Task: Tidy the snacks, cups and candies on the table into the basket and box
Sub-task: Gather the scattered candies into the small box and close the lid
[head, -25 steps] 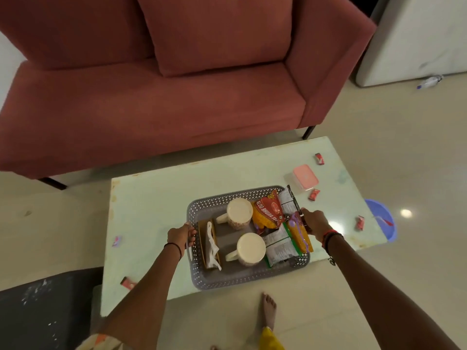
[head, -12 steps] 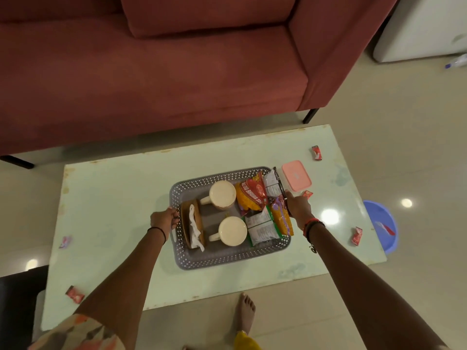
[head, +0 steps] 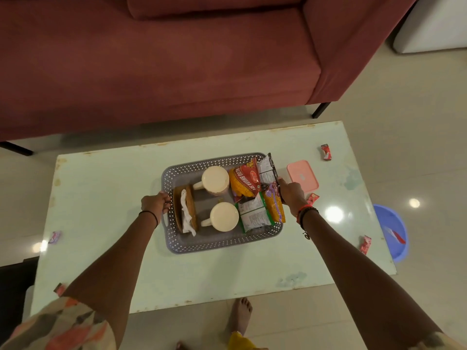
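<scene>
A grey perforated basket [head: 217, 245] sits mid-table, holding two cream cups [head: 215, 179] [head: 224, 216], a wooden holder with a white tissue [head: 185, 212] and several snack packets [head: 246, 184]. My left hand [head: 155, 202] grips the basket's left rim. My right hand [head: 290, 190] grips its right rim beside the packets. A pink lidded box [head: 302, 175] stands just right of the basket. Red candies lie on the table: one by the box [head: 312, 198], one far right [head: 326, 152], one at the right edge [head: 365, 244]. A purple candy [head: 55, 237] and a red candy [head: 60, 289] lie at the left.
The pale green table [head: 106, 198] stands in front of a red sofa [head: 151, 72]. A blue tub [head: 393, 232] sits on the floor right of the table. My bare foot [head: 240, 315] shows below the near edge. A dark object [head: 12, 286] is at the left.
The basket has slid away from the near table edge toward the table's middle, both hands staying on its rims. The camera has tilted further down over the table.
</scene>
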A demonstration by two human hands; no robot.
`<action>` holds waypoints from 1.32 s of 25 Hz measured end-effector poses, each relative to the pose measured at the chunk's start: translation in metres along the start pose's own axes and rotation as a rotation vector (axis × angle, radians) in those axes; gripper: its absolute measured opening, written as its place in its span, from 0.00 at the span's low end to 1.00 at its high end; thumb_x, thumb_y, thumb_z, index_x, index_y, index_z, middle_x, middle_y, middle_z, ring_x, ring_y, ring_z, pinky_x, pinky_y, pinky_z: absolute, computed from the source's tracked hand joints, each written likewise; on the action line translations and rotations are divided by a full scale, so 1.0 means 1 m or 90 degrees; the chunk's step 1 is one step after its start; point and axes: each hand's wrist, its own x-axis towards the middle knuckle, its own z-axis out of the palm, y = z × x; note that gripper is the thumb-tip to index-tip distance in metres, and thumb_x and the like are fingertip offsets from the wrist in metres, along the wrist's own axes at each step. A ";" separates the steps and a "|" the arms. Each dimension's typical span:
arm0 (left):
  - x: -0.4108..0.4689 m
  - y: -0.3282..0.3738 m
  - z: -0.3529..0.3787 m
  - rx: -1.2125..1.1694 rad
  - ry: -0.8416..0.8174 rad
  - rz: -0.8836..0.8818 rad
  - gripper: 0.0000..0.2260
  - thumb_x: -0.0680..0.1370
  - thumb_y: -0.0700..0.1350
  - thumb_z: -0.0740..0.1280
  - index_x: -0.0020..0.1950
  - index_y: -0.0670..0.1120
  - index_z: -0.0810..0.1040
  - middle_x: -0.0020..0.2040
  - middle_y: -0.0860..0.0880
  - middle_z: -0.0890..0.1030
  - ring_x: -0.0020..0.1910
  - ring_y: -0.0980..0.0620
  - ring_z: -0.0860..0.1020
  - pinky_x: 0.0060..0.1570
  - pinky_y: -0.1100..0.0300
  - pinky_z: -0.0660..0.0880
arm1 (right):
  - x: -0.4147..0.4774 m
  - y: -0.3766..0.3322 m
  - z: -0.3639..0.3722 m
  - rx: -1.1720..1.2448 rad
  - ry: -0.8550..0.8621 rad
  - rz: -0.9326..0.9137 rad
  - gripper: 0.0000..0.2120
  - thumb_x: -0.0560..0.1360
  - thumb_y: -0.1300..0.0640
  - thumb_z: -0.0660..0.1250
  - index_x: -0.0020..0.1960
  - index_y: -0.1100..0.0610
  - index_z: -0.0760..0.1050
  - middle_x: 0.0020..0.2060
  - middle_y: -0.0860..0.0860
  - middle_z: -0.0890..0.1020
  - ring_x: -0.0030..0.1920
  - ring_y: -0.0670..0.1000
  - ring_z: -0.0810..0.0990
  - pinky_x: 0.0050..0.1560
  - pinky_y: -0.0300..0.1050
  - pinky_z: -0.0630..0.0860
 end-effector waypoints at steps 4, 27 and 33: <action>0.016 -0.001 0.002 0.008 0.014 -0.007 0.11 0.78 0.40 0.63 0.36 0.42 0.73 0.33 0.47 0.75 0.29 0.53 0.70 0.33 0.62 0.70 | 0.008 -0.004 0.007 -0.014 -0.003 0.001 0.18 0.79 0.47 0.58 0.37 0.58 0.70 0.42 0.57 0.78 0.42 0.54 0.77 0.50 0.51 0.78; -0.127 -0.077 -0.026 0.587 0.058 0.484 0.14 0.78 0.46 0.62 0.62 0.41 0.73 0.57 0.40 0.76 0.54 0.41 0.76 0.55 0.49 0.72 | -0.085 0.042 -0.021 -0.079 0.055 0.014 0.13 0.78 0.56 0.60 0.45 0.63 0.78 0.42 0.60 0.79 0.47 0.59 0.78 0.54 0.47 0.74; -0.158 -0.085 -0.015 0.554 -0.073 0.531 0.13 0.79 0.46 0.61 0.60 0.41 0.74 0.59 0.41 0.76 0.58 0.41 0.74 0.58 0.47 0.73 | -0.116 0.066 -0.036 -0.016 0.100 0.029 0.10 0.74 0.59 0.66 0.34 0.59 0.73 0.40 0.58 0.78 0.45 0.58 0.79 0.58 0.52 0.76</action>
